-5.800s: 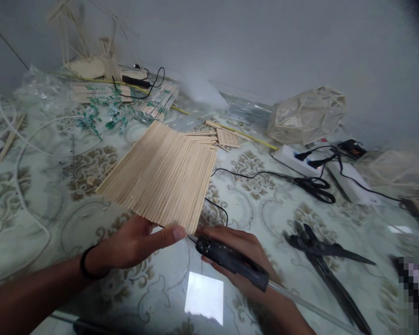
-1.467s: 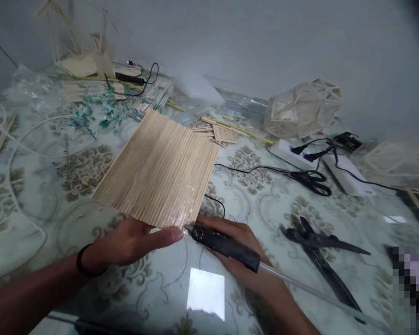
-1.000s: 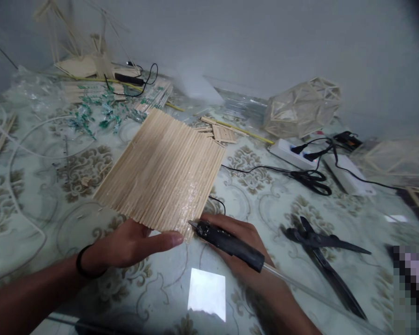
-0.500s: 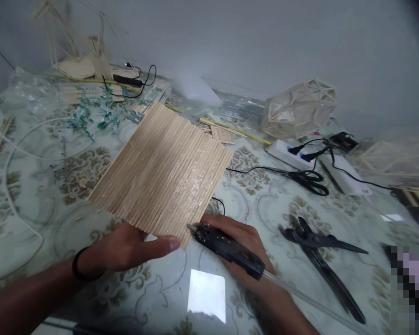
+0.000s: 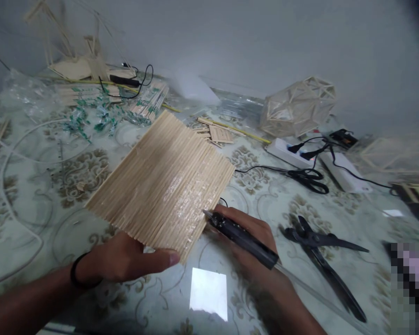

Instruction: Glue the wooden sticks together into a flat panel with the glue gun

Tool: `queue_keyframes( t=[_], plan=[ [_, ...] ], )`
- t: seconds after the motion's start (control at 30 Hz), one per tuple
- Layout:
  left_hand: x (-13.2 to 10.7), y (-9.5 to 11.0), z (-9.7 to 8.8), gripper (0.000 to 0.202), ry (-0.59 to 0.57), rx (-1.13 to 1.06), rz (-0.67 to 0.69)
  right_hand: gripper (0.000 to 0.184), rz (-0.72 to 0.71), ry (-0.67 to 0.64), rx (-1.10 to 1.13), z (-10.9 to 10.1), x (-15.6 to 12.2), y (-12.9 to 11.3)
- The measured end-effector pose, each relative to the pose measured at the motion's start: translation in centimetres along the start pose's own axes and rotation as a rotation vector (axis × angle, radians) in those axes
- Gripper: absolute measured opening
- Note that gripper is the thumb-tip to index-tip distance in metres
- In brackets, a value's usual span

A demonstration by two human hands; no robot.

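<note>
A square panel of thin wooden sticks (image 5: 164,181) is held tilted above the table, with shiny glue streaks on its right half. My left hand (image 5: 125,258) grips its near edge from below, thumb pressed along the corner. My right hand (image 5: 254,232) is closed round a black glue gun (image 5: 242,236) with a clear glue stick trailing from its back. The gun's tip sits at the panel's right edge, partway up that edge.
Large black shears (image 5: 321,251) lie right of my right hand. A white power strip (image 5: 289,153) with black cables and small scissors (image 5: 309,179) sits behind. A stick lattice shape (image 5: 298,109), loose sticks (image 5: 216,132) and plastic wrappers (image 5: 91,116) crowd the back.
The panel has been raised and tilted further, and turned slightly. The glue gun's tip has moved from the near right corner up along the right edge.
</note>
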State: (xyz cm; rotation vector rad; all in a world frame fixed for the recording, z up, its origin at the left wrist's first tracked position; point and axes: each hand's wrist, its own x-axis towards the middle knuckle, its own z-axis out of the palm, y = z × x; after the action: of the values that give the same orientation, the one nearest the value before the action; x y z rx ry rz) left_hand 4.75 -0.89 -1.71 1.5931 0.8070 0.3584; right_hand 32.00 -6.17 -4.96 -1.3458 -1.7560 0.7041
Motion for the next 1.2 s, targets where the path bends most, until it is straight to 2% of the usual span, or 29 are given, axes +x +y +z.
queue_keyframes(
  t=[0.3, 0.53, 0.8, 0.93, 1.1, 1.2],
  plan=[
    [-0.2, 0.1, -0.3, 0.024, -0.061, 0.067, -0.007, 0.030, 0.013, -0.018, -0.027, -0.2, -0.1, -0.2],
    [-0.1, -0.3, -0.2, 0.028, -0.012, 0.063, -0.034, 0.028, -0.069, -0.060, 0.055, 0.3, 0.2, 0.1],
    [0.1, 0.3, -0.1, 0.029, -0.001, 0.072, -0.029, 0.030, -0.068, -0.199, 0.064, 0.1, 0.7, -0.9],
    [0.3, 0.8, 0.0, 0.032, 0.013, 0.076, -0.008, 0.030, -0.054, -0.083, 0.033, -0.1, 0.3, 0.1],
    [0.1, 0.5, 0.2, 0.031, -0.079, 0.059, 0.002, 0.028, 0.248, 0.146, -0.001, -0.3, 0.8, 0.3],
    [0.0, 0.1, 0.2, 0.033, -0.140, 0.068, -0.027, 0.035, 0.354, 0.231, 0.026, -0.5, 1.3, 0.0]
  ],
)
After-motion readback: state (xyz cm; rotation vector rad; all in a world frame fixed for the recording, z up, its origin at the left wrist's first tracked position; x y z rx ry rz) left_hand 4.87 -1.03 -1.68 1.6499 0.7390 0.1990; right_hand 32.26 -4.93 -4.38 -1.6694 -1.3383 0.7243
